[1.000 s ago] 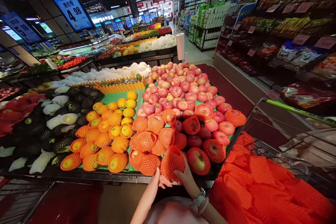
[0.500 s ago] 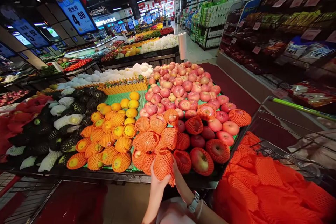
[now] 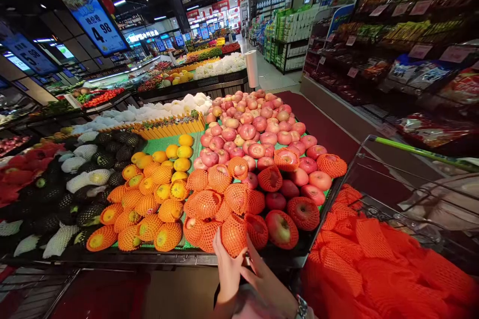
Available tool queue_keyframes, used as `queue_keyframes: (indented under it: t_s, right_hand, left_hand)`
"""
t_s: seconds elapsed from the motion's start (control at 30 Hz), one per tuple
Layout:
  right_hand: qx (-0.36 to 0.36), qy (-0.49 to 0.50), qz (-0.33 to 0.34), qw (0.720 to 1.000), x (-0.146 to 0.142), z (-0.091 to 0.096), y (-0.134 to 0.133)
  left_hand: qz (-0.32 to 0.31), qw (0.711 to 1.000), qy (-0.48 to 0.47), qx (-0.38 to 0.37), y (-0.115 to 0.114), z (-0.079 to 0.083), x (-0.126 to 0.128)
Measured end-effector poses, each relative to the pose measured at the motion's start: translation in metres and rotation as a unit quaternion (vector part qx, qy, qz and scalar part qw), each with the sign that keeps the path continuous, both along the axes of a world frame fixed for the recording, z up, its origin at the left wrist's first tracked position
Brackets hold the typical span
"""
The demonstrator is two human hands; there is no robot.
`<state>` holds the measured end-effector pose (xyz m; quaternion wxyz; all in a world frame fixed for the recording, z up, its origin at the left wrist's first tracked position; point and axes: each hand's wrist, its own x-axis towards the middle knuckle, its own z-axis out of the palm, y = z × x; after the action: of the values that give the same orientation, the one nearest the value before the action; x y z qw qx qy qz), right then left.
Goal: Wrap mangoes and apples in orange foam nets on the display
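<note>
An apple in an orange foam net [image 3: 234, 235] is between my two hands, low at the front of the display. My left hand [image 3: 226, 266] wraps its left and lower side. My right hand [image 3: 264, 275], with a watch on the wrist, is closed against its lower right side. Other netted apples [image 3: 204, 204] touch it from behind and the left. Right of it lie darker red apples, some in nets, such as a large red-green apple [image 3: 281, 229]. The apple's skin is mostly covered by the net.
Bare apples [image 3: 247, 132] are heaped behind. Netted oranges [image 3: 148, 228] and dark avocado-like fruit [image 3: 67, 204] lie to the left. A metal cart [image 3: 359, 157] stands at the right, beside a heap of orange foam nets [image 3: 389, 264]. The display's black rim [image 3: 149, 257] runs along the front.
The netted apple has shifted slightly up and sits closer against the pile. My right hand has turned, showing more of its back. The camera view has moved a little to the right.
</note>
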<state>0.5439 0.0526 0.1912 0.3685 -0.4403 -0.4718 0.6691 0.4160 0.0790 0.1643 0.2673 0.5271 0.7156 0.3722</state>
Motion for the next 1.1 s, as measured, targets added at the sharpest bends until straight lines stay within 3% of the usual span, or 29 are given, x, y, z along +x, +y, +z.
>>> queue_keyframes:
  t_s: [0.17,0.37,0.43,0.53,0.6,0.7,0.8,0.9,0.97,1.03,1.07,1.1]
  right_hand:
    - [0.01,-0.152,0.108,0.982,0.001,0.014,-0.002]
    - [0.01,-0.155,0.1,0.983,0.002,0.016,0.02]
    - [0.037,-0.173,0.092,0.98,-0.003,0.009,0.021]
    - [0.06,-0.182,0.078,0.978,-0.01,-0.003,0.02]
    - [0.063,-0.179,0.07,0.979,-0.011,-0.006,0.019]
    - [0.07,-0.151,0.051,0.985,-0.002,0.001,0.02]
    - [0.099,-0.1,0.027,0.99,0.02,0.011,0.015]
    - [0.106,-0.015,-0.08,0.991,0.051,-0.002,-0.001]
    - [0.089,-0.014,-0.256,0.963,0.08,-0.032,-0.017]
    - [0.049,-0.122,-0.46,0.878,0.113,-0.072,-0.034]
    - [0.029,-0.195,-0.539,0.819,0.131,-0.093,-0.043]
    - [0.015,-0.226,-0.573,0.788,0.147,-0.113,-0.052]
  left_hand:
    - [-0.044,0.997,0.05,-0.04,0.0,0.008,0.004]
    - [-0.181,0.958,0.152,-0.16,-0.01,0.039,-0.019]
    - [-0.201,0.943,0.211,-0.16,-0.012,0.047,-0.031]
    - [-0.191,0.936,0.292,-0.046,-0.002,0.051,-0.047]
    - [-0.222,0.913,0.338,0.062,0.014,0.046,-0.055]
    - [-0.323,0.845,0.395,0.158,0.041,0.026,-0.061]
    - [-0.351,0.813,0.418,0.202,0.058,0.003,-0.06]
    - [-0.32,0.802,0.443,0.24,0.06,-0.011,-0.054]
    - [-0.292,0.796,0.458,0.265,0.057,-0.015,-0.05]
    - [-0.277,0.794,0.459,0.287,0.054,-0.015,-0.048]
    - [-0.277,0.794,0.453,0.296,0.053,-0.015,-0.048]
    - [-0.281,0.796,0.443,0.301,0.052,-0.015,-0.049]
